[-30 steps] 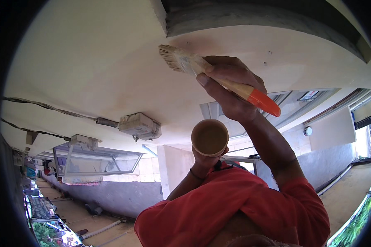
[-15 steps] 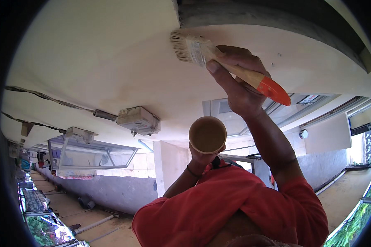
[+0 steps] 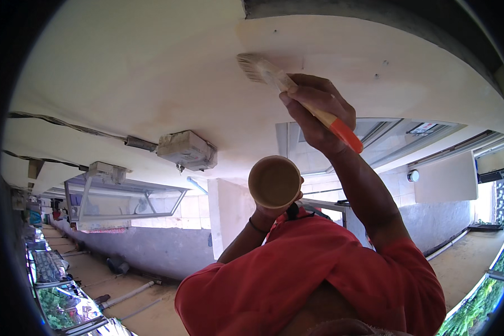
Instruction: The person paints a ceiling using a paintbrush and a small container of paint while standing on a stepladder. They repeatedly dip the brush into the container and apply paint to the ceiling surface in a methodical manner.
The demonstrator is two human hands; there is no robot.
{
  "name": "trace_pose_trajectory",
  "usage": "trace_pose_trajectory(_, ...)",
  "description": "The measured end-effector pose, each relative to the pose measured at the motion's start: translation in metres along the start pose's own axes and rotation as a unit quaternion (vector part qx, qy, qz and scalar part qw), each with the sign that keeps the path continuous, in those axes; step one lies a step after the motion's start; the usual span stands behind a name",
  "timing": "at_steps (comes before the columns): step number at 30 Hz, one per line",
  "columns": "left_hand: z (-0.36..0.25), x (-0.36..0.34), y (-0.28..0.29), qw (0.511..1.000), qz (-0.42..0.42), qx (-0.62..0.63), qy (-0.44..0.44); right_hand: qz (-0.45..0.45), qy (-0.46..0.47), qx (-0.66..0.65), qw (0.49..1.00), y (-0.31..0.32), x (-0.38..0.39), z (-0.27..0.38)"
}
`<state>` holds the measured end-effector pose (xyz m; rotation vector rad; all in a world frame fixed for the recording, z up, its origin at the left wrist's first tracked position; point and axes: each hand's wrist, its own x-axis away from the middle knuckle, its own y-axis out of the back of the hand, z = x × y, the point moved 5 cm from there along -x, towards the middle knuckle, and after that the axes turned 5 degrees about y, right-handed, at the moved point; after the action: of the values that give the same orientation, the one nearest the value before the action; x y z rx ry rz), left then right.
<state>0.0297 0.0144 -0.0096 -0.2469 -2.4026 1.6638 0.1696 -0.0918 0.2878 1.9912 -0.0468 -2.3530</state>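
A wide, flat paintbrush point(image 3: 274, 74) with a wooden handle dipped in orange is gripped by my right hand point(image 3: 323, 106), fingers wrapped round the handle. Its pale, paint-caked bristles point up and left against the cream wall point(image 3: 168, 73); they look slightly splayed, seemingly touching it. Below, in front of my chest, my left hand point(image 3: 270, 213) holds a round tan cup point(image 3: 274, 182) from underneath. The cup's open mouth faces me, and the inside looks brownish; how much it holds I cannot make out. Most of the left fingers are hidden behind the cup.
Left of the cup, a grimy electrical box point(image 3: 187, 150) juts from the wall with a cable point(image 3: 67, 124) running into it. A window frame point(image 3: 369, 143) lies behind my right forearm. An open window sash point(image 3: 126, 204) sticks out at lower left. A dark ledge point(image 3: 364, 17) curves along the top.
My right hand has drawn the brush slightly down and turned it, so its narrow edge shows more. The cup in my left hand has shifted a little left.
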Motion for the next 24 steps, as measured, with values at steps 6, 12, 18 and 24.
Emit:
trace_pose_trajectory(6, -0.006, 0.014, -0.001, 0.983, 0.096, 0.159, 0.002, -0.167, -0.082, 0.105, 0.977, 0.089, 0.034, -0.014)
trace_pose_trajectory(12, -0.009, 0.008, -0.011, 0.979, 0.096, 0.176, 0.012, -0.027, 0.006, 0.038, 0.999, 0.049, 0.016, 0.032)
trace_pose_trajectory(18, -0.008, -0.007, -0.026, 0.982, 0.103, 0.155, 0.028, -0.061, -0.039, 0.057, 0.996, 0.049, 0.032, -0.018)
trace_pose_trajectory(24, -0.003, 0.002, -0.013, 0.966, 0.146, 0.209, 0.040, -0.274, -0.170, 0.233, 0.918, 0.189, 0.046, -0.025)
